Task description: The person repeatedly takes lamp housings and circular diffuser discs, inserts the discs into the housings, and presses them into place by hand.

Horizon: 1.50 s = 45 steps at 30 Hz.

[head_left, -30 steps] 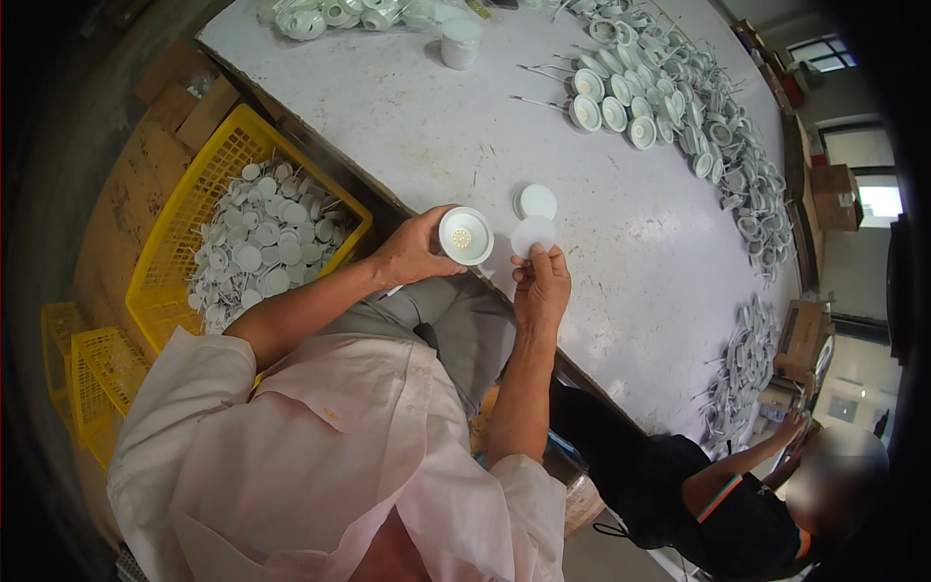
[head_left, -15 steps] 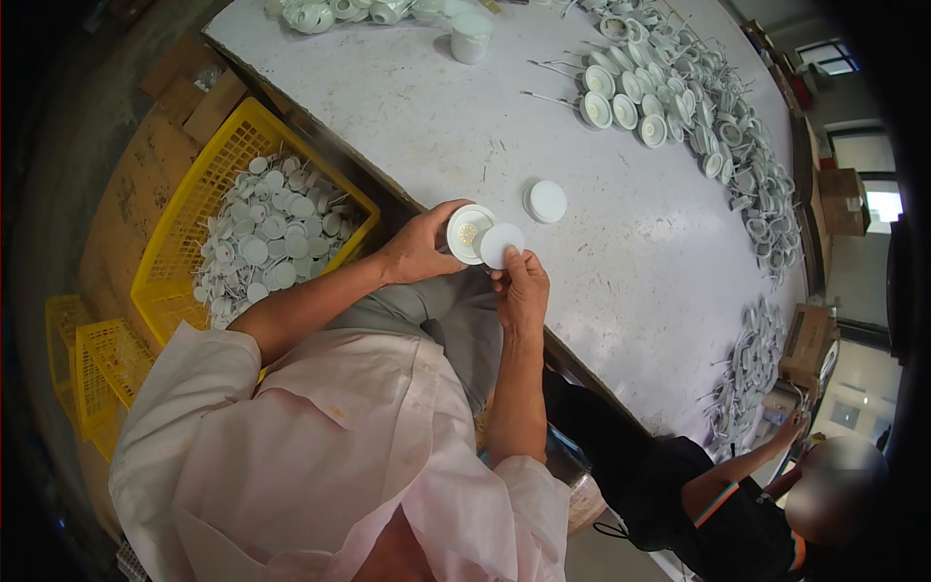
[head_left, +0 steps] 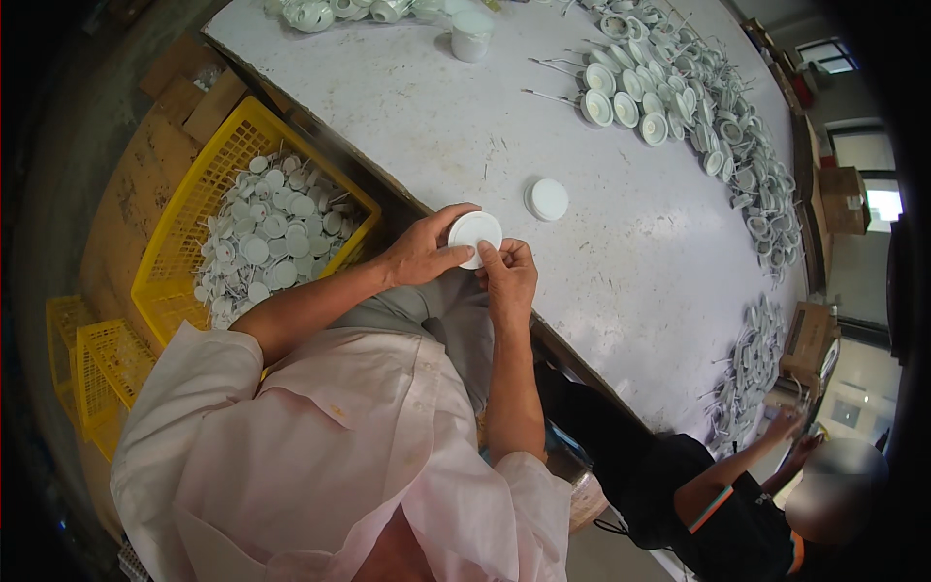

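Just off the table's edge, a round white LED downlight is held between my hands, its face turned up. A flat white diffuser cover now lies over its front, hiding the LEDs. My left hand wraps the downlight from the left, thumb at its near rim. With thumb and bent fingers, my right hand grips the near right edge of the cover, the thumb pressing on top. Beyond my hands, white diffuser discs sit on the table in a short stack.
To my left, a yellow basket holds many wired white discs. Piles of downlights cover the table's far right side. A white tub stands at the back. A co-worker in black is at the lower right.
The cover has moved left from beside the downlight onto its front, carried by my right hand. My left hand has stayed nearly in place. The co-worker's hands have shifted slightly.
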### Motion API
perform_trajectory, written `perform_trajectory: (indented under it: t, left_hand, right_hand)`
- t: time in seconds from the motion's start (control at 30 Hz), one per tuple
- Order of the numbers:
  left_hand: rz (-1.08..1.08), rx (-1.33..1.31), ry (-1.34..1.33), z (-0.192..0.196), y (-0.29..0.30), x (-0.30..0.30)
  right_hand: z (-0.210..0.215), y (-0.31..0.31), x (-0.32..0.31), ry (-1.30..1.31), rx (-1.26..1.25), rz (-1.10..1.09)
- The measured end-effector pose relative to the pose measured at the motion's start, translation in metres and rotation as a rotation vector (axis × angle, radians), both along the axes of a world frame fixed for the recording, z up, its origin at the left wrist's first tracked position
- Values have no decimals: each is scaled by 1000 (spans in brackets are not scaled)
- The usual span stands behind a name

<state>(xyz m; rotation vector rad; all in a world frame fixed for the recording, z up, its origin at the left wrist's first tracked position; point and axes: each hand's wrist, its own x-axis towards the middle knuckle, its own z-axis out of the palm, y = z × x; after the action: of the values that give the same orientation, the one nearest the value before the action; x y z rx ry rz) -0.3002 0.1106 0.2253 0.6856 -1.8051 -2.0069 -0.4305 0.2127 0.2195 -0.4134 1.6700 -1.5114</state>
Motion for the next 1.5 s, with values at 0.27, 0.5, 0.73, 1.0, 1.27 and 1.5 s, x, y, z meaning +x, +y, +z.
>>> perform_trajectory:
  t: [0.27, 0.5, 0.73, 1.0, 1.27, 1.5]
  left_hand:
    - [48, -110, -20, -3, 6, 2]
    - [47, -219, -87, 0, 13, 6]
    - [88, -132, -31, -15, 13, -2]
    - [515, -136, -213, -64, -36, 89]
    - [934, 86, -628, -186, -81, 268]
    - [996, 5, -970, -299, -66, 484]
  right_hand:
    - [-6, 1, 1, -151, -45, 11]
    - [-20, 5, 2, -281, -79, 71]
    - [-8, 6, 4, -124, 26, 53]
    - [-5, 44, -112, 815, 49, -511]
    - [-42, 115, -286, 999, 498, -823]
    - [-71, 77, -297, 468, 196, -685]
